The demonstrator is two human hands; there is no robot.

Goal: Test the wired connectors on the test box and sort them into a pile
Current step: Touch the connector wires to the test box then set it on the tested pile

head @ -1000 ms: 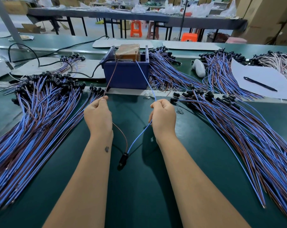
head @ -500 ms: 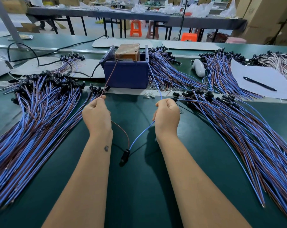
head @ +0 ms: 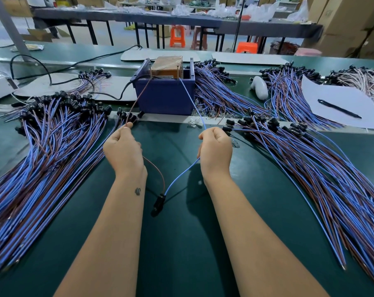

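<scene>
From the head camera, my left hand (head: 123,151) pinches the brown wire (head: 139,97) between thumb and fingertip, the other fingers curled in. My right hand (head: 215,149) is closed around the blue wire (head: 190,99).

Both wires belong to one wired connector. Its black plug (head: 158,205) hangs low between my wrists, just above the green table (head: 181,254), with its long axis tilted, the wire end up and to the right, the free end down toward me and to the left. From the plug the brown wire curves up into my left hand and the blue wire rises into my right. Beyond my hands both wires run away from me, up to the top of the blue test box (head: 164,95); the brown one reaches its left part and the blue one its right. I cannot tell exactly what the wire ends touch there.

A brown block (head: 167,66) sits in the box. It carries a label, but the writing is too small to read.

A pile of connectors (head: 42,151) lies to my left with the plugs at the far end, and another pile (head: 306,159) fans out on my right.
</scene>
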